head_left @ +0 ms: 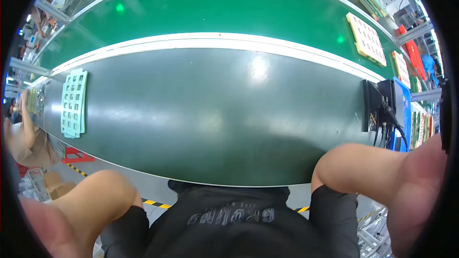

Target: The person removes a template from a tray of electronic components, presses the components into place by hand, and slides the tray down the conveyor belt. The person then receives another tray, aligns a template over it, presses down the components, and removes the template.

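Note:
My left hand [48,227] is raised close to the camera at the lower left edge, large and blurred. Only its base and the forearm show; its fingers lie outside the picture. At the right edge my right hand [420,196] is likewise lifted near the lens, fingers hidden. Neither hand touches the dark green work surface [215,110] in front of me. A stack of mint-green trays with square holes [74,102] lies at its left end. At the right end stand black boxes with cables [377,107], nearest to my right hand.
Behind a white rail [220,40] runs a bright green belt [229,0]. A cream tray with holes [367,39] lies on its right part. A blue bin [404,110] is beside the black boxes. Another person [31,143] sits at the far left.

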Action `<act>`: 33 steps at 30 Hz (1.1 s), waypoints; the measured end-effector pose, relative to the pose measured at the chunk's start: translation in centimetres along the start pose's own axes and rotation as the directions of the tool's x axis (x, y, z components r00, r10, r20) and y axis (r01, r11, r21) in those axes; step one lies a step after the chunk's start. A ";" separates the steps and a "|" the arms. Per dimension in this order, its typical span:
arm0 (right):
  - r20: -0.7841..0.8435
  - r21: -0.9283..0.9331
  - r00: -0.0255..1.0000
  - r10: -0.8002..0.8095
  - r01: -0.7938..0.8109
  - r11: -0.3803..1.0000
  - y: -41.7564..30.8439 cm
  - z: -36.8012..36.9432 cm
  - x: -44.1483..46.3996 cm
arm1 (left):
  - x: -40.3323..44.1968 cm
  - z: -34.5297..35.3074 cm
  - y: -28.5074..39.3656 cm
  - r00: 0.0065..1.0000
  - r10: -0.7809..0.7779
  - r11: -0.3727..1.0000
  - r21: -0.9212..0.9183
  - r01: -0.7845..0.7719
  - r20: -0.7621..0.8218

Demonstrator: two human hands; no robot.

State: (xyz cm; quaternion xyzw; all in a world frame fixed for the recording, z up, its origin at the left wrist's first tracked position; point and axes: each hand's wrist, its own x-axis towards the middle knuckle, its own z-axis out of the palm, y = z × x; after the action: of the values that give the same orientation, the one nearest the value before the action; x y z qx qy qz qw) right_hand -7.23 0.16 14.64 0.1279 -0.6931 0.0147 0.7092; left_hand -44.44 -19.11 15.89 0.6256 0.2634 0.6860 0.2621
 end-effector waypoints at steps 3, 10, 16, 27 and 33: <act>-0.008 -0.016 1.000 -0.003 0.002 1.000 -0.3 0.0 0.4 | 0.9 0.0 0.7 0.999 0.016 0.999 0.031 -0.017 0.033; -0.005 -0.002 0.999 -0.054 0.054 0.999 -1.1 0.0 0.1 | 1.7 -0.7 1.2 0.996 0.072 0.994 0.074 -0.076 0.048; -0.010 0.002 0.999 -0.044 0.044 0.999 -0.9 -0.2 0.8 | 2.8 0.0 0.4 0.992 0.105 0.989 0.097 -0.112 0.076; -0.035 -0.126 0.995 -0.091 0.086 0.988 -1.1 -0.6 0.8 | 5.5 3.5 -2.6 0.920 0.378 0.906 0.163 -0.391 0.104; 0.099 -0.371 0.980 0.171 -0.123 0.921 1.2 3.0 0.3 | 8.3 5.0 -7.3 0.845 0.531 0.752 0.425 -0.504 0.061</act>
State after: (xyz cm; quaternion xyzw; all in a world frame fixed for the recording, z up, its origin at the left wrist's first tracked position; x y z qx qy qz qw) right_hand -10.42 0.67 15.18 -0.0570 -0.7359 -0.0687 0.6712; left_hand -39.88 -7.96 17.26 0.6934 0.2310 0.6767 -0.0890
